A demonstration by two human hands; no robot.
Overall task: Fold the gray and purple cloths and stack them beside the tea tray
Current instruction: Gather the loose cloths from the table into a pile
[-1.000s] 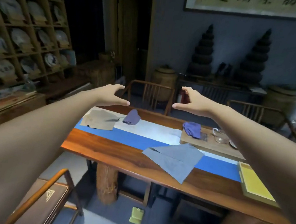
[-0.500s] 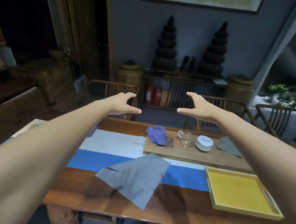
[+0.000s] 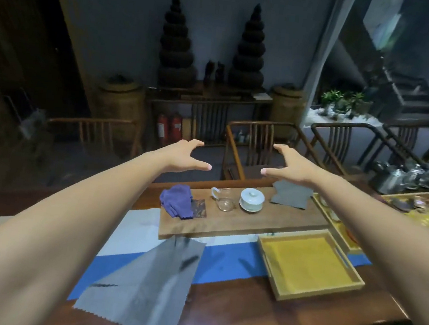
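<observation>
Gray cloth (image 3: 147,285), spread flat with zigzag edges, lies at the near left of the wooden table (image 3: 258,312), partly over the blue and white runner (image 3: 226,261). Both arms reach out above the table, and this cloth sits well below and nearer than either hand, under the line of the left forearm. The left hand (image 3: 182,155) hangs in the air with fingers spread and slightly curved, holding nothing. The right hand (image 3: 291,167) mirrors it, thumb pointing toward the other thumb, palm down, also holding nothing.

The purple cloth (image 3: 177,204) is bunched on the left end of the wooden tea tray (image 3: 228,226), below and a little nearer than the left hand, not touched by it. A 2nd gray cloth (image 3: 291,194) lies at the far right end of the same tray, just beneath the right hand; whether the hand touches it I cannot tell. Between the 2 cloths on the tray stand a glass pitcher (image 3: 224,199) and a white lidded cup (image 3: 251,200), side by side. A yellow tray (image 3: 308,265) sits on the table just near and right of the tea tray.
</observation>
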